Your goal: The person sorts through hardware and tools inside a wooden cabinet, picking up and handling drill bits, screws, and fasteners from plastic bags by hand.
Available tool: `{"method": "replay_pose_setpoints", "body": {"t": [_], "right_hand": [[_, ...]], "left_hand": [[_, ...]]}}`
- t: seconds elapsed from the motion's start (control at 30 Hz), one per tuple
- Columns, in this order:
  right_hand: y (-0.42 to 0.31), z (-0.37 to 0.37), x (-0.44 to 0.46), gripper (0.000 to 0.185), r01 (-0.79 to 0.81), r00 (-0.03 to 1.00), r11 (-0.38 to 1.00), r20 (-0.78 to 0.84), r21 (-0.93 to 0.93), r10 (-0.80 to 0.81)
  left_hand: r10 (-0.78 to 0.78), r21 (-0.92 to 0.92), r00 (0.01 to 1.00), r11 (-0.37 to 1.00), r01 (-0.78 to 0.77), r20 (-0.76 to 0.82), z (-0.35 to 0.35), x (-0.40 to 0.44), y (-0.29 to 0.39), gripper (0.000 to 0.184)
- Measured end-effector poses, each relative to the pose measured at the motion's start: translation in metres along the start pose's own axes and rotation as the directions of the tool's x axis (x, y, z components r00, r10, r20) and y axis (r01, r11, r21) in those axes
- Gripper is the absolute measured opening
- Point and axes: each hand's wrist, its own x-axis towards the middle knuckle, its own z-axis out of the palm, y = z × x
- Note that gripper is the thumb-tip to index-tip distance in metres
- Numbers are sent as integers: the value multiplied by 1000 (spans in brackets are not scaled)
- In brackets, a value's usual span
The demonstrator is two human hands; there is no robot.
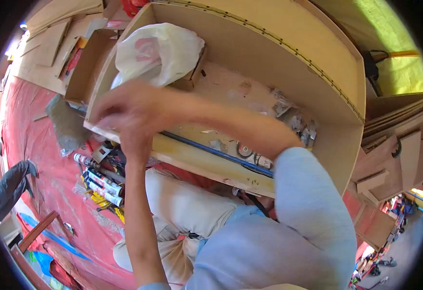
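Note:
My right hand (131,105) reaches across from the right over the front left corner of a large open wooden box (318,50). It is smeared by motion, and I cannot make out its fingers or anything in them. From below comes my left hand (136,135), close against the right one and largely covered by it, so its fingers are hidden. Just behind both hands, a white plastic bag (173,50) with a red print stands inside the box at its left end.
A blue rod (221,157) lies along the box's near wall, with scraps and a tape roll (244,150) inside. Several sealant tubes (106,187) lie on the red floor sheet (52,159). A cardboard box (88,65) stands left; another person's leg (11,191) shows far left.

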Motion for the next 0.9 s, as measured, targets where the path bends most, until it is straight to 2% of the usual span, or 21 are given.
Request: {"method": "replay_pose_setpoints", "body": {"t": [0.03,0.07,0.1,0.13,0.17,0.23,0.3,0.37,0.47,0.57,0.7,0.73,0.83,0.87,0.9], "right_hand": [[20,-29,-32,18,-78,996,988,27,-131,82],[37,-54,-77,21,-333,942,924,-36,-185,333],[50,-79,-123,25,-495,865,812,-84,-309,495],[76,-100,-186,28,-515,838,685,-134,-515,530],[101,-124,-254,30,-529,626,310,-116,-790,772],[96,-138,-352,29,-656,423,126,-223,-745,878],[95,-132,-447,27,-676,369,103,-214,-730,905],[68,-111,-466,30,-660,148,-60,-208,-749,967],[60,-81,-511,33,-718,283,46,-230,-695,931],[40,-62,-483,33,-595,276,-50,-262,-802,925],[53,-52,-476,30,-617,347,-9,-282,-787,894],[54,-50,-463,28,-658,291,-27,-288,-752,913],[92,-54,-473,26,-765,422,126,-343,-632,839],[107,-55,-474,23,-831,392,112,-433,-544,812],[120,-60,-478,22,-826,406,92,-473,-556,782]], "left_hand": [[-159,-81,969,981,177,189,-28,19,26,28],[-163,-164,982,971,176,92,-32,26,31,26],[-179,-243,984,954,178,18,-31,22,36,26],[-175,-230,984,959,165,-25,-26,21,34,24],[-223,-210,970,948,238,94,-32,22,38,27],[-230,-85,962,966,244,145,-29,25,39,29],[-246,-14,948,967,254,202,-29,27,41,31],[-258,24,935,965,260,244,-28,28,43,32],[-250,69,928,968,241,277,-32,28,44,32],[-243,133,914,969,210,325,-34,27,48,31],[-270,159,891,961,227,365,-35,29,47,31],[-269,169,889,961,220,371,-36,28,47,31],[-259,145,899,964,221,352,-35,27,47,31],[-263,145,896,964,225,358,-35,27,48,30],[-266,145,893,963,228,364,-35,28,48,30]]}}
